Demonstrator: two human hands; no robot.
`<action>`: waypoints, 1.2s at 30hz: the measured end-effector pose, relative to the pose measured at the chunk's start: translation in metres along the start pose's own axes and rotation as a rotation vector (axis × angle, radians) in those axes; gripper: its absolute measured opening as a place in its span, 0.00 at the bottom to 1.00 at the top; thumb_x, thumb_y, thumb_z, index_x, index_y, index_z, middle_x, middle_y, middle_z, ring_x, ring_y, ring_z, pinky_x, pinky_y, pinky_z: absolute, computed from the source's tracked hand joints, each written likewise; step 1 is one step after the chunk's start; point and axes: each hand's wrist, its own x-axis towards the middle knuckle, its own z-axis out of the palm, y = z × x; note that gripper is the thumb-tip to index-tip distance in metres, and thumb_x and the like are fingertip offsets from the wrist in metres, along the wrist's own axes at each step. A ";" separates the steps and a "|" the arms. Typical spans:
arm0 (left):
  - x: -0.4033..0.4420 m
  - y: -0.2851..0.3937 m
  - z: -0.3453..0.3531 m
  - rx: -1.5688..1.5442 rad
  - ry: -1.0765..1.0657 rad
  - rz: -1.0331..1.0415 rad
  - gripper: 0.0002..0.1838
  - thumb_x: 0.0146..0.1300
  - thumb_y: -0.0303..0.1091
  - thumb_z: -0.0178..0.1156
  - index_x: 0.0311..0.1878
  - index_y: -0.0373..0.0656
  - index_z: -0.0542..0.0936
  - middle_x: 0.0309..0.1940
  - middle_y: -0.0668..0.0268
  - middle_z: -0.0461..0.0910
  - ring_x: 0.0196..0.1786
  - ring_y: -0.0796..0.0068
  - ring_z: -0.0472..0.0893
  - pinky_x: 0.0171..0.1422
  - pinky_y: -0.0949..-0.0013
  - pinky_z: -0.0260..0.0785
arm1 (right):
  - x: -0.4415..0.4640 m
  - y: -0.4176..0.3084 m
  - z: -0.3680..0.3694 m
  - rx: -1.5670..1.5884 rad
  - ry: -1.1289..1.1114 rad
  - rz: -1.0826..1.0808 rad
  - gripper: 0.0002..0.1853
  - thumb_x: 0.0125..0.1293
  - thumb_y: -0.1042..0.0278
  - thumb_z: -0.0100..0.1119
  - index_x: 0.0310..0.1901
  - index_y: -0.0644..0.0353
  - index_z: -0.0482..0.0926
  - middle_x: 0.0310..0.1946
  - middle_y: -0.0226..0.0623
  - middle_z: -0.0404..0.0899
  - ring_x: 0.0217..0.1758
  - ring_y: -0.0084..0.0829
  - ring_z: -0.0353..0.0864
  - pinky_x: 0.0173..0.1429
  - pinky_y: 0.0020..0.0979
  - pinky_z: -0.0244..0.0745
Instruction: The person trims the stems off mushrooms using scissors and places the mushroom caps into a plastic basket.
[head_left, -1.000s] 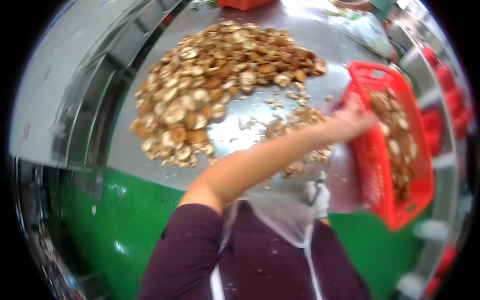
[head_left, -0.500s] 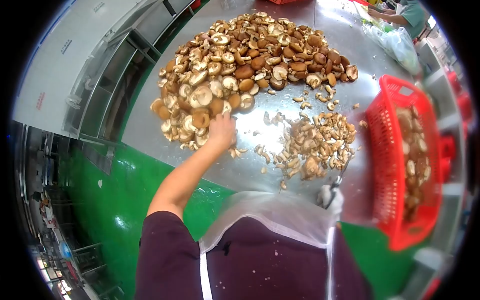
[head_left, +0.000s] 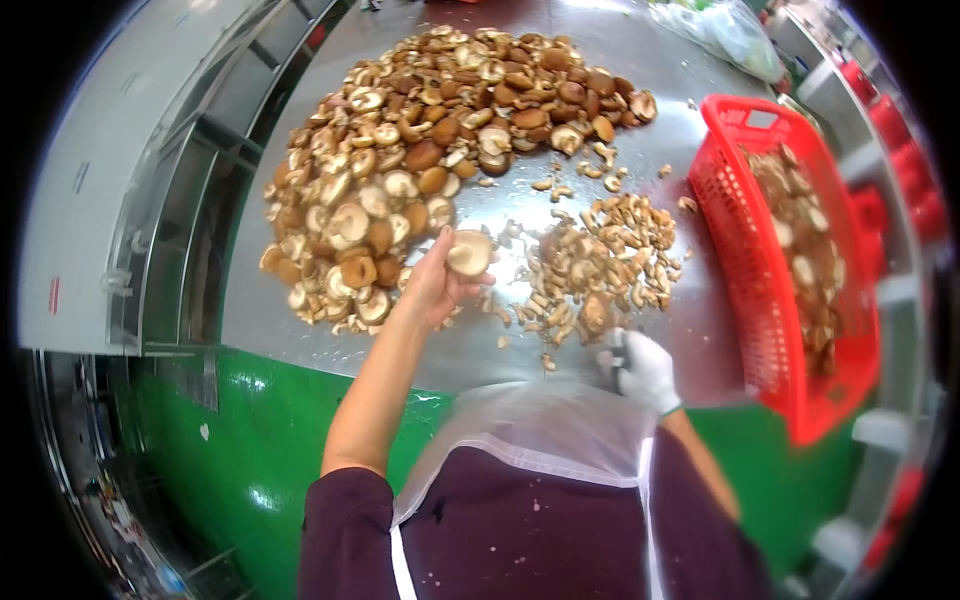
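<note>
My bare left hand holds a mushroom with its pale gill side showing, above the steel table. Behind and left of it spreads a large pile of brown-capped mushrooms. In a white glove, my right hand is closed near the table's front edge. It grips a dark-handled tool that looks like scissors, blurred and partly hidden by the fingers. Just beyond that hand lies a heap of cut mushroom stems.
To the right stands a red plastic basket, partly filled with mushroom pieces. A clear plastic bag lies at the far right of the table. Metal shelving stands on the left, over a green floor.
My left hand has lifted a mushroom from the pile's near edge and turned upward with it. My right hand has moved in slightly from the table's edge. The view has shifted.
</note>
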 end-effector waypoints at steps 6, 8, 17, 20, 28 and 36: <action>-0.009 -0.020 0.050 -0.034 -0.095 -0.021 0.29 0.75 0.53 0.30 0.61 0.39 0.68 0.49 0.49 0.79 0.46 0.62 0.83 0.40 0.68 0.81 | 0.025 -0.047 -0.023 -0.209 -0.005 -0.043 0.15 0.52 0.60 0.64 0.38 0.56 0.75 0.31 0.42 0.78 0.35 0.46 0.80 0.40 0.42 0.76; -0.014 -0.022 0.060 -0.026 -0.047 -0.023 0.29 0.75 0.53 0.31 0.61 0.39 0.68 0.49 0.50 0.79 0.46 0.61 0.83 0.42 0.67 0.81 | 0.028 -0.049 -0.027 -0.260 -0.010 -0.053 0.14 0.52 0.59 0.64 0.36 0.56 0.76 0.30 0.41 0.78 0.34 0.45 0.80 0.38 0.42 0.76; -0.022 -0.027 0.077 0.082 -0.054 -0.131 0.30 0.75 0.55 0.34 0.58 0.36 0.69 0.47 0.51 0.79 0.48 0.57 0.82 0.46 0.62 0.80 | 0.032 -0.052 -0.042 -0.345 -0.120 -0.129 0.12 0.52 0.59 0.62 0.32 0.58 0.77 0.27 0.43 0.78 0.31 0.44 0.80 0.36 0.42 0.76; -0.024 -0.027 0.082 0.090 -0.062 -0.148 0.31 0.74 0.56 0.33 0.58 0.35 0.68 0.48 0.49 0.79 0.48 0.53 0.82 0.46 0.61 0.81 | 0.033 -0.052 -0.046 -0.367 -0.196 -0.096 0.12 0.53 0.58 0.61 0.31 0.58 0.77 0.26 0.44 0.79 0.31 0.45 0.81 0.37 0.42 0.76; -0.020 -0.039 0.076 0.025 -0.096 -0.185 0.34 0.72 0.61 0.35 0.57 0.36 0.69 0.48 0.47 0.79 0.45 0.57 0.83 0.44 0.62 0.81 | 0.030 -0.047 -0.038 -0.356 -0.310 -0.004 0.14 0.57 0.53 0.57 0.29 0.57 0.78 0.25 0.46 0.80 0.30 0.46 0.82 0.37 0.44 0.77; -0.008 -0.055 0.063 -0.114 -0.122 -0.225 0.27 0.74 0.53 0.38 0.57 0.36 0.69 0.44 0.51 0.80 0.40 0.63 0.84 0.40 0.66 0.81 | 0.010 -0.015 -0.018 -0.201 -0.259 0.008 0.18 0.60 0.50 0.56 0.25 0.58 0.77 0.20 0.44 0.77 0.23 0.43 0.79 0.30 0.41 0.73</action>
